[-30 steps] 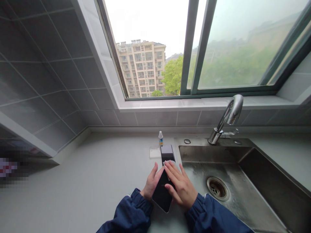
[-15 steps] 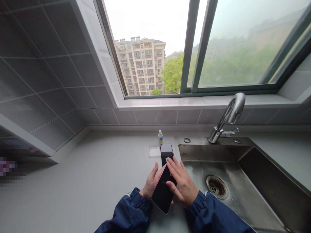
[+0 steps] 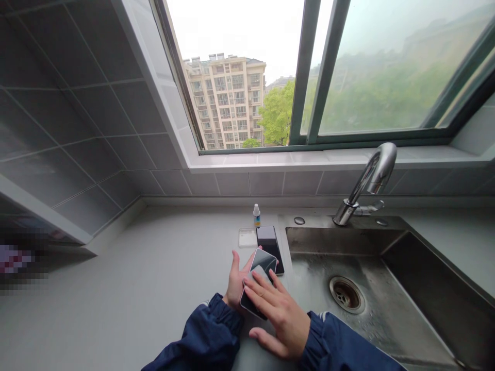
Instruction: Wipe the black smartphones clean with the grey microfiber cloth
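Observation:
A dark-screened smartphone (image 3: 266, 257) lies tilted across my left hand (image 3: 233, 286), which grips it from beneath with the thumb sticking up. My right hand (image 3: 281, 315) rests over the screen, fingers stretched, pressing a small pale cloth (image 3: 258, 272) against the glass. Its thumb points away to the left, off the phone. Part of the cloth is hidden under the fingers. Just beyond, a second dark phone (image 3: 267, 235) lies on the counter, partly covered by the held one. Beside it are a flat clear plastic case (image 3: 246, 238) and a small white-capped bottle (image 3: 257, 216).
On the right, a steel sink (image 3: 371, 283) with a drain (image 3: 346, 294) is set into the pale counter (image 3: 162, 278). A chrome tap (image 3: 373, 175) rises behind the sink. Grey tiled wall and a window (image 3: 247, 150) stand at the back.
My right hand has slid down the phone toward me, taking the cloth from the upper edge to mid-screen. The held phone's upper part is now uncovered, and my left thumb has spread outward.

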Demonstrator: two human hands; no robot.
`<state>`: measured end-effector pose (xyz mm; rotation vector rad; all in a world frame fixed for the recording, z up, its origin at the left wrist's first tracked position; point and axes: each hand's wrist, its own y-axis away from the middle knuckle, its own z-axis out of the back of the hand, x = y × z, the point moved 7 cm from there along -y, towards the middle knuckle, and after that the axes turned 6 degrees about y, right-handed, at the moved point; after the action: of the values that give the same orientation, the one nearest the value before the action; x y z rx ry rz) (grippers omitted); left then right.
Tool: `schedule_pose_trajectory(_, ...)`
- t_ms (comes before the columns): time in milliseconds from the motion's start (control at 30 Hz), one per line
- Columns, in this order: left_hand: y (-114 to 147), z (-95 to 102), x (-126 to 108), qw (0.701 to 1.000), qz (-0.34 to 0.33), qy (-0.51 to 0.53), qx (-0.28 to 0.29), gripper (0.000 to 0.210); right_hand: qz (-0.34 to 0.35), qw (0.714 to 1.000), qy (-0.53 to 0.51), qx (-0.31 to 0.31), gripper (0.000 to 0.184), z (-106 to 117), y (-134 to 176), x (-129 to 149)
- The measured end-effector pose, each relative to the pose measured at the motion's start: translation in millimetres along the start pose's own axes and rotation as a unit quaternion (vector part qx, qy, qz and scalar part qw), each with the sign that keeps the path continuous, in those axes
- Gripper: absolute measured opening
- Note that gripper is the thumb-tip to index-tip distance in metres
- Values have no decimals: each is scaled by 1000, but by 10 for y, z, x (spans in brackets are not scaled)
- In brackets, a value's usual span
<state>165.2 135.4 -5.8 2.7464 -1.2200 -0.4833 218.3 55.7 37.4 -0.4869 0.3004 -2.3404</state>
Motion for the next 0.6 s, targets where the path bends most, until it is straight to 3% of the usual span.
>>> schedule_pose_trajectory(267,18,-18,-59,999,4,-47,12,88,52,997,-50,-15,67,57,8,174)
schedule_pose_trajectory(600,13,-25,-81,999,-4,-40,1,84,58,997,-45,-3,69,36,8,158)
